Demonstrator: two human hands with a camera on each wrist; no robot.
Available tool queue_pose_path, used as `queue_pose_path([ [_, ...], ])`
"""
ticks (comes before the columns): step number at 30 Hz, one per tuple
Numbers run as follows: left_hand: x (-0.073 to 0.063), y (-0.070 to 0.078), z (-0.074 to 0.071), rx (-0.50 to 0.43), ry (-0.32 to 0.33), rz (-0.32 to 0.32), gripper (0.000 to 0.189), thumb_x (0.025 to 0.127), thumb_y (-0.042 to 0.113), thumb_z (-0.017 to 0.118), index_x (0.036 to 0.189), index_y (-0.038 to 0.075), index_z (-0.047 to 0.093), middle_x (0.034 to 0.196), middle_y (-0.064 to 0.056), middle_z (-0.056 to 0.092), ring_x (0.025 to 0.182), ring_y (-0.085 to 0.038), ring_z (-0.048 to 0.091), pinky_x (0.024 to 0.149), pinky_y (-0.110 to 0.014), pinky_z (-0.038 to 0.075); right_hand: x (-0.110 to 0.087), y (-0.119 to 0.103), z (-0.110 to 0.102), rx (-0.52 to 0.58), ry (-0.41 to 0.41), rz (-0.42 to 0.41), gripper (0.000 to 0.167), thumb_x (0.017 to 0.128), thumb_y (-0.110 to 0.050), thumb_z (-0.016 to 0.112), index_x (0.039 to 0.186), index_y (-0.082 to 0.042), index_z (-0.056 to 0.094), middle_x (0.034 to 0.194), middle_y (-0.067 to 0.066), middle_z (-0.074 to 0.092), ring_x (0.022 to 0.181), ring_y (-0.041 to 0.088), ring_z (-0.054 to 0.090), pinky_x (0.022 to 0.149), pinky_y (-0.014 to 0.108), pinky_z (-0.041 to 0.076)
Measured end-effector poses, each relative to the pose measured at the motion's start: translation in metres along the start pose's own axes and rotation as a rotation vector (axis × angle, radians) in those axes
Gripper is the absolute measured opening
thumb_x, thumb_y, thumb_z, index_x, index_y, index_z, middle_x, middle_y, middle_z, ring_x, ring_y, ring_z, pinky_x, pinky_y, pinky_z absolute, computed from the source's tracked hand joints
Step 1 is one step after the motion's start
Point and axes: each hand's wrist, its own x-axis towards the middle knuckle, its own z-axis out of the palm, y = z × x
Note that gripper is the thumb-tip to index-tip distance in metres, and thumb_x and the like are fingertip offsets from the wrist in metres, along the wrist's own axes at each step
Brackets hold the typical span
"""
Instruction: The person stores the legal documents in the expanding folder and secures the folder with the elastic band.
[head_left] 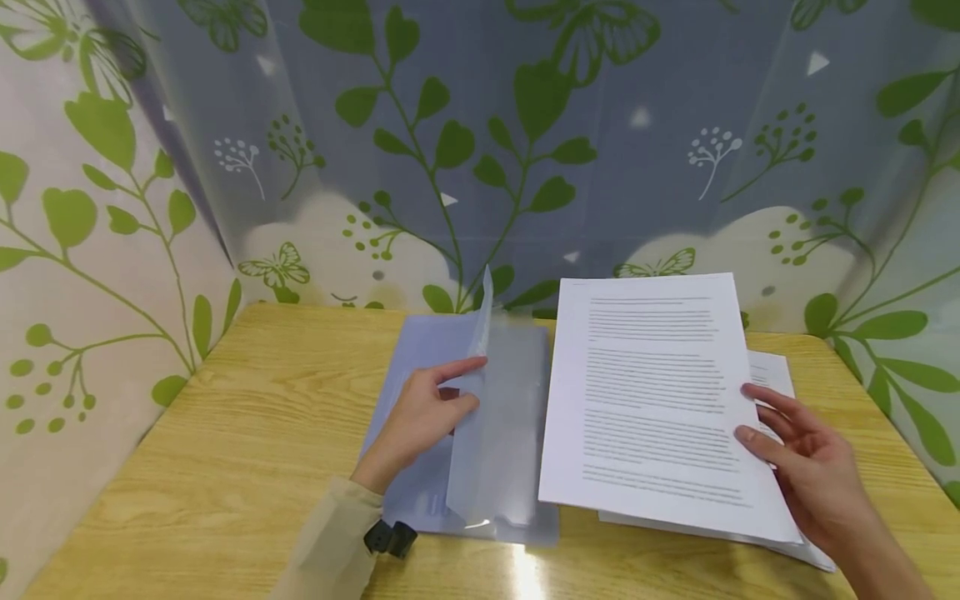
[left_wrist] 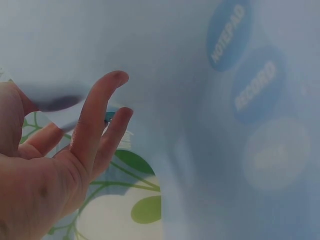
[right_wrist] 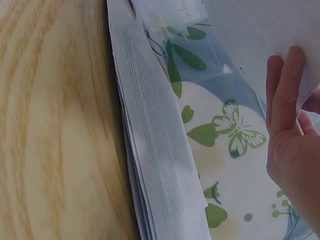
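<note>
A translucent bluish plastic folder [head_left: 517,417] lies opened on the table, one clear leaf raised upright near its middle. My left hand [head_left: 420,417] holds that leaf by its edge; in the left wrist view the thumb is partly behind the film and the other fingers [left_wrist: 90,120] are in front. To the right, my right hand [head_left: 813,462] grips printed paper [head_left: 652,400] by its right edge, thumb on the front. The held paper is tilted up beside the folder. Beneath it, more printed sheets [right_wrist: 155,150] lie stacked, mostly covered in the head view.
The wooden table [head_left: 247,433] runs up to a leaf-and-butterfly patterned curtain [head_left: 465,125] at the back and sides. Round printed labels [left_wrist: 257,90] reading NOTEPAD and RECORD show in the left wrist view. A black band [head_left: 390,539] sits at the left cuff.
</note>
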Motion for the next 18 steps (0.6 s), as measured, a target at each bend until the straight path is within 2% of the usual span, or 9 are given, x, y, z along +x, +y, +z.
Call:
queue_pose_path([
  [5, 0.0, 0.001, -0.001, 0.005, 0.004, -0.012, 0.058, 0.082, 0.004, 0.059, 0.132, 0.03, 0.07, 0.063, 0.005, 0.049, 0.051, -0.009, 0.044, 0.049, -0.022, 0.035, 0.001, 0.002, 0.007, -0.011, 0.001, 0.001, 0.056, 0.097, 0.01, 0.056, 0.142, -0.022, 0.06, 0.118, -0.01, 0.073, 0.091, 0.01, 0.074, 0.073, 0.028, 0.062],
  [8, 0.001, 0.001, 0.0, 0.004, 0.004, -0.012, 0.058, 0.082, 0.003, 0.059, 0.132, 0.03, 0.07, 0.063, 0.005, 0.05, 0.05, -0.008, 0.043, 0.048, -0.021, 0.034, 0.002, 0.002, 0.011, -0.01, -0.011, -0.009, 0.056, 0.097, 0.011, 0.056, 0.143, -0.021, 0.059, 0.118, -0.01, 0.073, 0.091, 0.01, 0.074, 0.073, 0.028, 0.062],
  [11, 0.001, 0.0, 0.0, -0.002, 0.002, -0.007, 0.058, 0.081, 0.002, 0.058, 0.132, 0.028, 0.07, 0.074, 0.002, 0.059, 0.051, -0.008, 0.044, 0.048, -0.021, 0.035, 0.003, 0.002, 0.015, -0.013, -0.014, -0.007, 0.056, 0.097, 0.011, 0.057, 0.143, -0.021, 0.059, 0.117, -0.01, 0.073, 0.091, 0.009, 0.074, 0.073, 0.027, 0.062],
  [13, 0.001, 0.0, 0.0, -0.005, 0.0, 0.0, 0.058, 0.082, 0.002, 0.058, 0.133, 0.027, 0.07, 0.09, -0.001, 0.067, 0.052, -0.007, 0.046, 0.049, -0.021, 0.036, 0.004, 0.002, 0.017, -0.017, -0.01, 0.002, 0.056, 0.097, 0.01, 0.057, 0.143, -0.021, 0.058, 0.117, -0.01, 0.073, 0.091, 0.009, 0.074, 0.073, 0.027, 0.062],
  [16, 0.002, 0.0, -0.001, -0.008, 0.002, 0.004, 0.058, 0.082, 0.001, 0.058, 0.133, 0.027, 0.07, 0.109, -0.004, 0.071, 0.054, -0.007, 0.048, 0.049, -0.022, 0.037, 0.005, 0.002, 0.021, -0.025, -0.004, 0.012, 0.056, 0.097, 0.009, 0.059, 0.143, -0.022, 0.059, 0.116, -0.011, 0.073, 0.091, 0.009, 0.074, 0.074, 0.026, 0.062],
  [18, 0.001, 0.0, -0.001, -0.01, 0.003, 0.003, 0.058, 0.082, 0.001, 0.058, 0.133, 0.027, 0.07, 0.116, -0.004, 0.07, 0.054, -0.007, 0.048, 0.049, -0.022, 0.037, 0.005, 0.003, 0.023, -0.017, -0.007, 0.008, 0.055, 0.096, 0.01, 0.058, 0.142, -0.022, 0.059, 0.116, -0.01, 0.073, 0.091, 0.009, 0.074, 0.073, 0.027, 0.062],
])
